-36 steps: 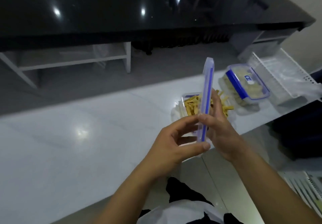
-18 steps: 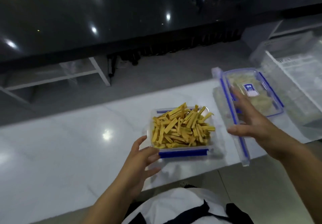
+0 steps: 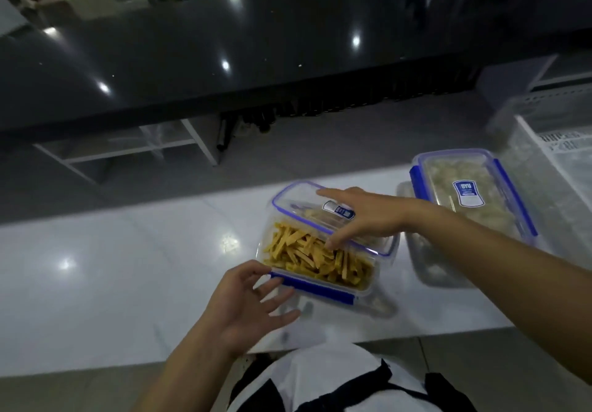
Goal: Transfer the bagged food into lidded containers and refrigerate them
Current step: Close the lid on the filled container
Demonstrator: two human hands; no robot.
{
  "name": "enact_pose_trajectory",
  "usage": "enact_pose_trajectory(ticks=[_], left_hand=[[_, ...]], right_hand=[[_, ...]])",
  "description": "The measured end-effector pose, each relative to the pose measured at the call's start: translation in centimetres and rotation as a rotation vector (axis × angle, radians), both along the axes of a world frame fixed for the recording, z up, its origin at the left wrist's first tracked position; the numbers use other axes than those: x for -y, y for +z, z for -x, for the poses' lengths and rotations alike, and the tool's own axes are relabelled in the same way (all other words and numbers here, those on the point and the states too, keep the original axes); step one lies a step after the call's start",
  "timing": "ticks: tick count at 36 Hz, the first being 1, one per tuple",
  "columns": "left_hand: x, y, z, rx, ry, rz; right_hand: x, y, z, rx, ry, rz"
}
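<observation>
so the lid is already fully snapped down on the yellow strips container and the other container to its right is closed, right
Not quite. In the head view the lid covers only the far part of the yellow strips container, held by the right hand; the near strips are uncovered. The other container is closed.

Right hand (image 3: 368, 216) lowering lid (image 3: 307, 200) onto fries container (image 3: 320, 286), left hand (image 3: 246, 302) steadying

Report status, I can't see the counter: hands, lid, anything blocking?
Right hand holds lid tilted over the fries tub, not seated. Left hand open at tub's near latch. Nothing blocking.
</observation>
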State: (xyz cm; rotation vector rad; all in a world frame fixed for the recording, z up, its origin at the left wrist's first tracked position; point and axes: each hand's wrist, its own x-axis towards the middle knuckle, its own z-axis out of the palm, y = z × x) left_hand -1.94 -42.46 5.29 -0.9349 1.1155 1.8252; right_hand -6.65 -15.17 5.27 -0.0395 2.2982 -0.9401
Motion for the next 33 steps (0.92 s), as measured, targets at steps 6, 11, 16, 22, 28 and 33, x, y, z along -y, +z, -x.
enact_pose_trajectory(ticks=[6,11,16,22,28,33], left_hand=[[-0.5,-0.5,2.2,-0.143,0.037,0.013],[-1.3,-2.1,3.9,-0.259,0.008,0.058],[-2.1,-2.6,5.6,-0.340,-0.148,0.107],[-2.7,-2.5,7.5,-0.418,-0.311,0.126],[-3.2,-4.0,7.1,-0.526,-0.347,0.390],[-3.1,-5.2,6.4,-0.433,-0.342,0.293]], right_hand=[[1.4,-0.8,-3.0,-0.080,-0.026,-0.073],[3.3,-1.3,-5.9,-0.094,-0.235,-0.069],[4.3,-2.0,-7.7,-0.086,-0.398,-0.079],[3.0,-0.4,-7.3,-0.098,-0.608,0.174],[1.7,1.3,-10.3,-0.233,-0.662,-0.104],[1.4,1.4,-14.6,-0.266,-0.723,-0.219]])
